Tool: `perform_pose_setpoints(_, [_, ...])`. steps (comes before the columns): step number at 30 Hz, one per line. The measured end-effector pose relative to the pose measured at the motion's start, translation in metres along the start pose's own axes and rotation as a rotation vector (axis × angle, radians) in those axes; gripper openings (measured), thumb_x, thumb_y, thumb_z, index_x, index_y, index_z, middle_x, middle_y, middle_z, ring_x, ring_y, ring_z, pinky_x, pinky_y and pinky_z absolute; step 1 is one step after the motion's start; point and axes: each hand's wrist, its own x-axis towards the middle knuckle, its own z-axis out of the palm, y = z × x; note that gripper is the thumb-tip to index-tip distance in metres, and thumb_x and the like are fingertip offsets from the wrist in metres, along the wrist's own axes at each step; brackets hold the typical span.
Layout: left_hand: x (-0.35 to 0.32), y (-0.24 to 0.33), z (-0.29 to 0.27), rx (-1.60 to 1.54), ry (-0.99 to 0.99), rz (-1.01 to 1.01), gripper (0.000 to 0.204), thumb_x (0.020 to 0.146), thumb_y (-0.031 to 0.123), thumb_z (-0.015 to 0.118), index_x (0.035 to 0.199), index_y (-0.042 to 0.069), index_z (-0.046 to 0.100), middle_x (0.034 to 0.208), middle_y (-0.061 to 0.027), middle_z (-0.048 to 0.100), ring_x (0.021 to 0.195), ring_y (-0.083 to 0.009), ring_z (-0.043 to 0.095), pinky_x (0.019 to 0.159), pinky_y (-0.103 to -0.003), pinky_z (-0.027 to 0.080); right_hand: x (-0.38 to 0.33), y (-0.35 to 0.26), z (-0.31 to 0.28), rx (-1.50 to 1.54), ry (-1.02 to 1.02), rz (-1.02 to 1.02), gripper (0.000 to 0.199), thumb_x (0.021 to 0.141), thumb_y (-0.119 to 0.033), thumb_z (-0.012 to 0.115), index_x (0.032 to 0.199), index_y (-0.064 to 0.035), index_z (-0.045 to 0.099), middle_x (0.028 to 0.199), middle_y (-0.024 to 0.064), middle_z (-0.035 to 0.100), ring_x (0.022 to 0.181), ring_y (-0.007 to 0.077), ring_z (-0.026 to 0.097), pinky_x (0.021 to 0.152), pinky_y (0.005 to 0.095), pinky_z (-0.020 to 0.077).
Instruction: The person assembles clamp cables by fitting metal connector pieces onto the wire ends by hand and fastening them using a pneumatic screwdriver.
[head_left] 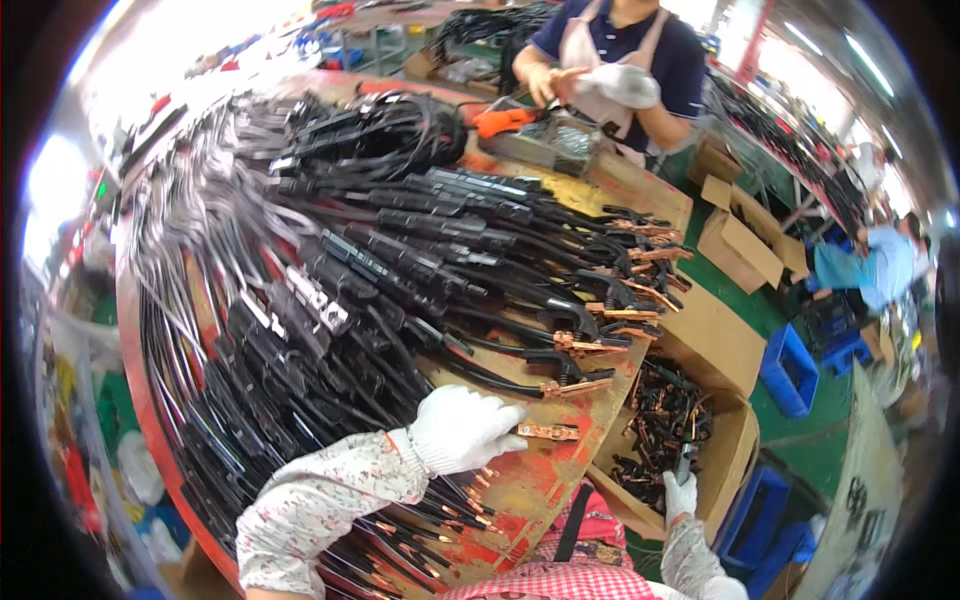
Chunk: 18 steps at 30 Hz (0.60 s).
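Head view, looking down on a round worn table (560,480) with orange-red chipped surface, loaded with black cables.

Left hand (462,428), in white glove with floral sleeve, resting on table at near edge; fingers curled narrow around one end of a copper-coloured clamp (548,432), clamp lying flat on table surface, pointing to the right, just beyond fingertips. Short copper-tipped leads (455,520) lying beneath and behind left wrist, touching table.

Right hand (680,492), also white-gloved, lowered well apart from left hand, off table edge, inside open cardboard box (735,470) standing below table at right. Fingers closed on a dark clamp piece (686,462) held upright; exact grip partly hidden. Box holding loose heap of small copper and black clamps (665,415).

Across table: rows of black cables (420,260) fanned outward, each ending in a copper-jawed clamp toward right rim; row of finished clamps (610,320) lying side by side near table edge above the left hand. Coiled black cable bundle (390,130) at far side.

Far side of table: another person in dark shirt and pale apron (610,60), gloved hands raised at chest. Orange tool (503,120) on table just before that person.

Right of table: empty open cardboard boxes (740,235) on green floor, blue crates (790,370) beside, a further person in light blue top (880,265) bent over near right rim
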Motion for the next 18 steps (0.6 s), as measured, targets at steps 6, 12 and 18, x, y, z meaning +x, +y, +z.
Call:
perform_pose_setpoints(6, [-0.006,0.003,-0.003,-0.029,0.027,-0.046,0.037,0.084,0.047,0.072,0.107,0.018,0.070,0.075,-0.0039,0.069,0.065,-0.0245,0.069,0.057,-0.037,0.052,0.035,-0.016,0.002,-0.047,-0.124,0.005,0.077,0.077,-0.041,0.075,0.136,0.0003,0.048,0.098,0.0175,0.069,0.081,0.0290,0.069,0.072,0.0406,0.0552])
perform_pose_setpoints(12, [-0.002,0.003,0.008,-0.039,0.050,-0.086,0.033,0.086,0.048,0.070,0.102,0.019,0.072,0.074,-0.0038,0.069,0.065,-0.0250,0.069,0.055,-0.038,0.052,0.054,-0.021,-0.003,0.535,-0.490,0.310,0.018,0.086,-0.018,0.072,0.095,-0.0072,0.060,0.068,0.0085,0.062,0.049,0.0231,0.059,0.043,0.0371,0.0475])
perform_pose_setpoints(18, [0.005,0.006,0.000,-0.012,0.012,-0.084,0.030,0.089,0.047,0.066,0.098,0.020,0.073,0.074,-0.0046,0.069,0.066,-0.0256,0.069,0.056,-0.039,0.052,0.001,-0.060,-0.011,1.249,-0.776,0.527,0.019,0.092,-0.029,0.065,0.091,-0.0099,0.062,0.069,0.0035,0.062,0.043,0.0164,0.051,0.041,0.0312,0.0466])
